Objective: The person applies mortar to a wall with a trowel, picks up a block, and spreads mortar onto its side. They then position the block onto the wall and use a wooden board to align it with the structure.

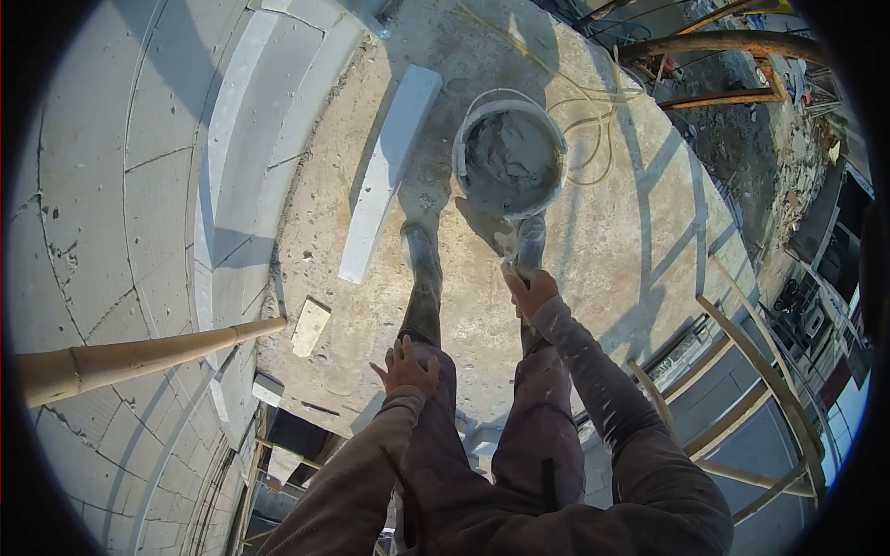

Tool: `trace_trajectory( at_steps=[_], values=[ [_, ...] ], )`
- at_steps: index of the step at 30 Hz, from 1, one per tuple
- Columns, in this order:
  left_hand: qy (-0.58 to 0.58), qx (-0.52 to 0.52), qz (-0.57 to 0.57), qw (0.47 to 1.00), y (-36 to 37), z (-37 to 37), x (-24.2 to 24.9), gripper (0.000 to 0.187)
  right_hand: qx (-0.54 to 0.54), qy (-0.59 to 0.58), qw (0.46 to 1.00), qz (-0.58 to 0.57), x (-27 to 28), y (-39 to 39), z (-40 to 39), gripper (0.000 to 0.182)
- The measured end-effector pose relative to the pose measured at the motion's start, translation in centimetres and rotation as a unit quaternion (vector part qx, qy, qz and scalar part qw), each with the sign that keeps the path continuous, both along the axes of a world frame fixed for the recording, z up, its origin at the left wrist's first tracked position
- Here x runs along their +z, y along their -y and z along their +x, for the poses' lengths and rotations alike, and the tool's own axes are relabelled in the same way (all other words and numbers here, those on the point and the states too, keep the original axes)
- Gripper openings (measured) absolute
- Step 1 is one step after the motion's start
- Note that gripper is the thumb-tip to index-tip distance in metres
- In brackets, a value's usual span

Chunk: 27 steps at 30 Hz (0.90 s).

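Note:
My left hand (408,372) rests at my left knee, fingers spread and holding nothing. The fingers of my right hand (532,293) are wrapped round a mortar-smeared hand tool (506,245), seen almost edge-on, its far end just below the bucket. That bucket (461,169) stands upright ahead of my right boot (530,243), with wet grey mortar (513,157) inside and its wire handle at the far rim. To its left a long pale block (389,176) lies on the concrete floor, ahead of my left boot (422,269).
A wall of pale blocks (167,185) runs along the left. From it a bamboo pole (167,355) juts toward a small block piece (311,326). A thin hose (607,139) loops right of the bucket. Wooden framing (769,389) borders the floor's right edge, with a drop beyond.

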<state>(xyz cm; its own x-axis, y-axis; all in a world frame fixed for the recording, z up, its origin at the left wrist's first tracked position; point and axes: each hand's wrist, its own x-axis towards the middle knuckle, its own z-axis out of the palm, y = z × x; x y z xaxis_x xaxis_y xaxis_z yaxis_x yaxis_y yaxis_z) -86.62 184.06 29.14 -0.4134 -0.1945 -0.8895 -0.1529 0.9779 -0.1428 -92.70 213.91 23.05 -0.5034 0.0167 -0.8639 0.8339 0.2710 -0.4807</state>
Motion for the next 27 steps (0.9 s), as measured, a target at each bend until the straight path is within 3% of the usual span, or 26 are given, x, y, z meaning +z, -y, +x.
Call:
trace_trajectory(
  at_steps=[2,4,6,9,12,14,16,18,20,22,27],
  values=[
    [-0.003,0.019,0.013,1.000,0.5,0.6,-0.3,0.088,-0.127,0.042,0.989,-0.062,2.6,0.9,0.7,0.035],
    [-0.010,0.034,0.007,0.999,0.7,0.6,0.0,0.088,-0.148,0.042,0.981,-0.115,4.6,1.3,0.4,0.029],
    [-0.014,0.049,0.005,0.999,1.0,0.6,0.2,0.088,-0.100,-0.102,0.986,-0.086,5.7,3.0,-0.5,0.022],
    [-0.011,0.081,0.033,0.996,1.4,1.0,0.5,0.088,-0.072,-0.193,0.973,-0.101,7.7,5.4,-4.9,0.022],
    [-0.022,0.107,0.045,0.993,1.8,1.5,0.6,0.088,-0.099,-0.179,0.962,-0.179,4.8,9.1,-10.2,0.025],
    [-0.025,0.132,0.051,0.990,2.3,1.7,0.7,0.087,-0.017,-0.293,0.955,-0.046,0.9,11.9,-14.3,0.029],
    [-0.041,0.143,0.050,0.988,2.6,2.3,0.5,0.086,-0.019,-0.387,0.920,0.050,-4.7,15.3,-18.6,0.032],
    [-0.054,0.148,0.045,0.987,3.1,2.7,0.2,0.085,0.004,-0.408,0.909,0.089,-5.6,17.8,-25.1,0.035],
    [-0.056,0.153,0.038,0.986,3.6,3.1,0.0,0.084,-0.047,-0.491,0.862,0.119,-6.2,20.8,-31.4,0.033],
    [-0.040,0.155,0.035,0.987,4.4,3.2,0.0,0.086,-0.066,-0.498,0.854,0.138,-7.6,23.0,-37.3,0.033],
    [-0.027,0.144,0.031,0.989,6.2,2.4,0.1,0.088,-0.145,-0.560,0.793,0.190,-10.8,27.0,-45.9,0.033]
  ],
)
